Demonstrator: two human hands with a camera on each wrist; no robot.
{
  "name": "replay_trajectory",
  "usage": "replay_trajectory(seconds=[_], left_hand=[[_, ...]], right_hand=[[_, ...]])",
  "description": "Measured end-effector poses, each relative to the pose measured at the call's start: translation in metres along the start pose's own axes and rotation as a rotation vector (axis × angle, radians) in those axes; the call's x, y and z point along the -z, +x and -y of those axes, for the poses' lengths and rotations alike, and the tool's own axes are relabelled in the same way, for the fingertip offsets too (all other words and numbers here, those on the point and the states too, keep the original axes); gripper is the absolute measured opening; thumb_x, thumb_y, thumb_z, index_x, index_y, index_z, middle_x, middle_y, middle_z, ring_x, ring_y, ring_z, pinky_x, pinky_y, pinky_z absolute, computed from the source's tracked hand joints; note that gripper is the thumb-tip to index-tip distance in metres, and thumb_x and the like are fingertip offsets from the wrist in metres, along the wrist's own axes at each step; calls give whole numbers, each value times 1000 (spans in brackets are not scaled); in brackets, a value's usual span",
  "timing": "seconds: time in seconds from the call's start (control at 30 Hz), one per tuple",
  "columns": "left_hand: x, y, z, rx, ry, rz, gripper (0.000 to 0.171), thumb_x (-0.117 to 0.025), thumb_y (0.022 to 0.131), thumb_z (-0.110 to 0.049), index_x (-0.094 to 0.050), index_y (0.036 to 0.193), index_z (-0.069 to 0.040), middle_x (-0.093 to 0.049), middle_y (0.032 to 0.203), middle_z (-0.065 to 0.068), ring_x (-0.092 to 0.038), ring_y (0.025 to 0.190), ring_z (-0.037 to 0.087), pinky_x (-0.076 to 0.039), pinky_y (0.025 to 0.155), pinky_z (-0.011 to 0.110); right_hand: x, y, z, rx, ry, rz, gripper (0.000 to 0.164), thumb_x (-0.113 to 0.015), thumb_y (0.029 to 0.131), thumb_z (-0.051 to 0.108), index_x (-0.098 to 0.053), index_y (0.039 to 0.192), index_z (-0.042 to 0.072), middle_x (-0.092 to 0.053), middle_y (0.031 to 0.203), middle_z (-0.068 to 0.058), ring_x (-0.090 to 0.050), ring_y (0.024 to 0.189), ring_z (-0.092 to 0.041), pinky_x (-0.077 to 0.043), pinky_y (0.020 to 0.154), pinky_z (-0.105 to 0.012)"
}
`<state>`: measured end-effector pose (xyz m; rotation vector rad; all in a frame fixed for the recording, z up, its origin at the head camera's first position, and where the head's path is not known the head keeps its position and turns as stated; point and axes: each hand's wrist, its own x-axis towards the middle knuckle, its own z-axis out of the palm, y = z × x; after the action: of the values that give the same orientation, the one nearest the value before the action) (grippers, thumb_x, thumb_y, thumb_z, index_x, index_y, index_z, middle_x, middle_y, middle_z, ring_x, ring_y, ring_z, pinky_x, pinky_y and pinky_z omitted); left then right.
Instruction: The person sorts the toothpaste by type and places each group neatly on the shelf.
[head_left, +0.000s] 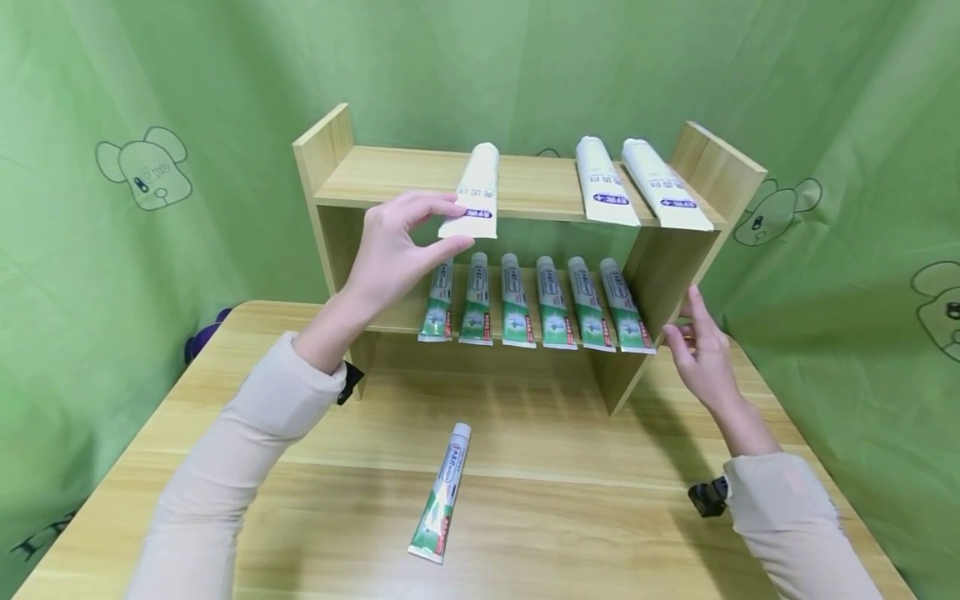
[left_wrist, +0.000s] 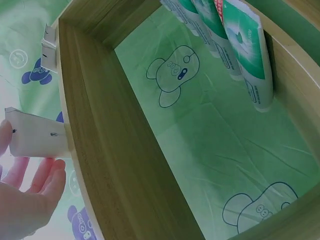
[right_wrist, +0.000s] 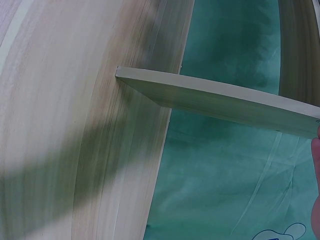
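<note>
My left hand [head_left: 393, 246] pinches the bottom end of a white toothpaste tube [head_left: 480, 185] between thumb and fingers. This tube lies over the left half of the top shelf board, its flat end jutting past the front edge. In the left wrist view, fingers [left_wrist: 42, 182] sit under the white tube [left_wrist: 37, 134]. My right hand [head_left: 705, 358] touches the right side panel [head_left: 675, 275] of the wooden shelf, with the thumb at its front edge. Further right on the top board lie two more white tubes, one here [head_left: 606, 183] and another beside it [head_left: 663, 185].
Several green-and-white toothpaste tubes [head_left: 513, 300] stand in a row on the lower board, flat ends over its edge. One more such tube [head_left: 441, 492] lies on the wooden table [head_left: 570, 517] in front. A green curtain [head_left: 480, 67] hangs behind the shelf.
</note>
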<state>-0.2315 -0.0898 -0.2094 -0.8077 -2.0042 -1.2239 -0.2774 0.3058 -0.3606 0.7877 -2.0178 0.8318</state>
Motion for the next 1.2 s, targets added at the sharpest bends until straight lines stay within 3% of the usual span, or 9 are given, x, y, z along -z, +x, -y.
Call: replay_trajectory(seconds=[0.27,0.5,0.77,1.2], left_hand=[[-11,11,6,-25,53,21,29,-78,71,-12,-67,94,3,-66,105,15,-60,100,21,-51,91,24],[-17,16,5,28,61,71,27,-74,76,-12,-67,98,1,-64,113,12,-57,107,21,-50,91,23],[-20,19,4,93,96,124,28,-69,81,-15,-66,106,-5,-61,121,5,-53,105,20,-52,76,26],[-36,28,3,139,87,132,29,-70,80,-17,-66,107,-5,-63,118,4,-49,95,19,-50,70,22]], right_hand=[[0,1,2,6,13,0,80,-56,76,-21,-23,144,7,-54,97,-30,-45,81,19,-42,68,6],[0,0,2,9,14,2,81,-56,76,-21,-23,144,8,-54,97,-29,-46,80,18,-42,67,5],[1,1,1,8,11,-5,80,-56,76,-21,-24,143,6,-52,100,-32,-45,82,19,-41,69,6],[0,1,2,3,17,-3,79,-56,77,-21,-23,144,6,-52,98,-31,-45,81,20,-42,68,6]])
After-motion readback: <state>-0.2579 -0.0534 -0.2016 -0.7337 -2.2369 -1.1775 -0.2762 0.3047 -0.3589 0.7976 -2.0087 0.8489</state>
